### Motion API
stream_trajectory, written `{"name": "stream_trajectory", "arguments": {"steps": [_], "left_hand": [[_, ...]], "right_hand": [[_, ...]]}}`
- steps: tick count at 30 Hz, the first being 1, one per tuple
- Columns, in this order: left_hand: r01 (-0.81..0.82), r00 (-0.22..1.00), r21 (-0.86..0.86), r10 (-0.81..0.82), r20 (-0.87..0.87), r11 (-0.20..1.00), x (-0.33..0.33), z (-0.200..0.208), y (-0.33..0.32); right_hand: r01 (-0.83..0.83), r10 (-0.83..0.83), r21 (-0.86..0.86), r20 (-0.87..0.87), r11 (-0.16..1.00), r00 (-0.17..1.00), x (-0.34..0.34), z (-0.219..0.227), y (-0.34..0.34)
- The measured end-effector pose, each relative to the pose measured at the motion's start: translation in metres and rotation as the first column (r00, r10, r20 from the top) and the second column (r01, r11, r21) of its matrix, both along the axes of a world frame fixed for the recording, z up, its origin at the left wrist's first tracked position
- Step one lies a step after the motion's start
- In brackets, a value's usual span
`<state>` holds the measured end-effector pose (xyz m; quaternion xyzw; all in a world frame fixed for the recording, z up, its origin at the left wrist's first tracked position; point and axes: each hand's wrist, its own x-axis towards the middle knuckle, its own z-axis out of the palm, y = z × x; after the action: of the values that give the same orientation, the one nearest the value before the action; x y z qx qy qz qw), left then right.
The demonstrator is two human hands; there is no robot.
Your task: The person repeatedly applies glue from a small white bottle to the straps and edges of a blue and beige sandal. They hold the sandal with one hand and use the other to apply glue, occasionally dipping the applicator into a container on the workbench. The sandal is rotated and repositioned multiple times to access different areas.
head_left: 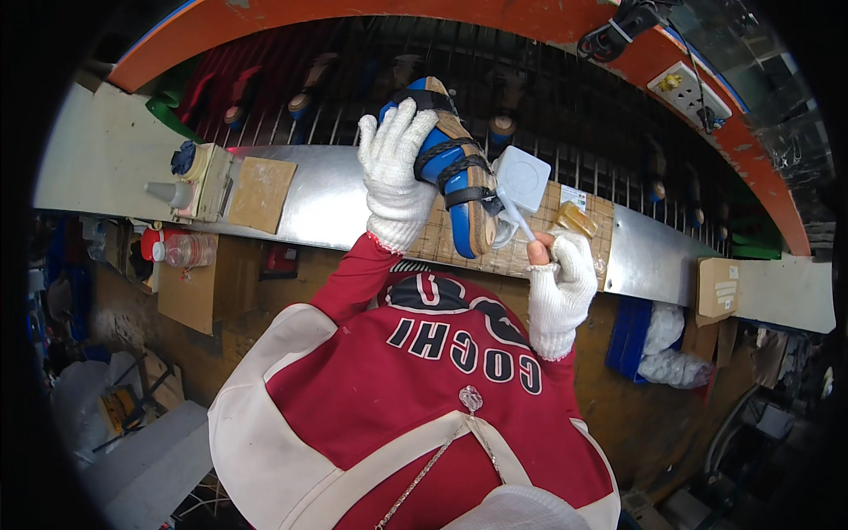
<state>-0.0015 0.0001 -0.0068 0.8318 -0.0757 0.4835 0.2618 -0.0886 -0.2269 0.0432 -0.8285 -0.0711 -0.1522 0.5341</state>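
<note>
A strappy sandal with a cork-coloured sole (452, 126) and dark braided straps (461, 165) is fitted on a blue shoe last (461, 231), its length standing roughly upright in the picture. My left hand (395, 168), in a white knit glove, grips it from the left with its fingers over the upper part. In my right hand (563, 291), also gloved but with bare thumb and fingertip, a slim white stick-like tool (516, 214) is pinched. Its tip points toward the sole's edge; whether it touches cannot be made out. Just behind the tool sits a white square container (525, 175).
A brown gridded board (594, 256) lies on the metal ledge (645, 256), with an amber block (576, 218) on it. Beyond runs a rod conveyor carrying several lasted shoes (300, 104) under an orange frame (495, 18). A cardboard piece (262, 193) and a grey cone (166, 192) are left.
</note>
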Motion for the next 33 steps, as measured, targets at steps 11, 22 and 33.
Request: {"name": "stream_trajectory", "arguments": {"steps": [11, 22, 33], "left_hand": [[0.020, 0.982, -0.140, -0.046, -0.185, 0.990, -0.012, 0.005, -0.010], [0.163, 0.493, -0.892, -0.818, -0.296, 0.421, -0.018, -0.044, -0.011], [0.119, -0.059, -0.916, -0.919, -0.391, 0.382, -0.040, 0.044, 0.001]], "right_hand": [[-0.169, 0.160, 0.072, 0.114, 0.983, 0.980, 0.016, -0.009, -0.002], [-0.327, 0.317, 0.009, 0.216, 0.945, 0.923, 0.061, 0.007, 0.000], [-0.420, 0.417, -0.041, 0.240, 0.906, 0.877, 0.083, 0.013, -0.003]]}}
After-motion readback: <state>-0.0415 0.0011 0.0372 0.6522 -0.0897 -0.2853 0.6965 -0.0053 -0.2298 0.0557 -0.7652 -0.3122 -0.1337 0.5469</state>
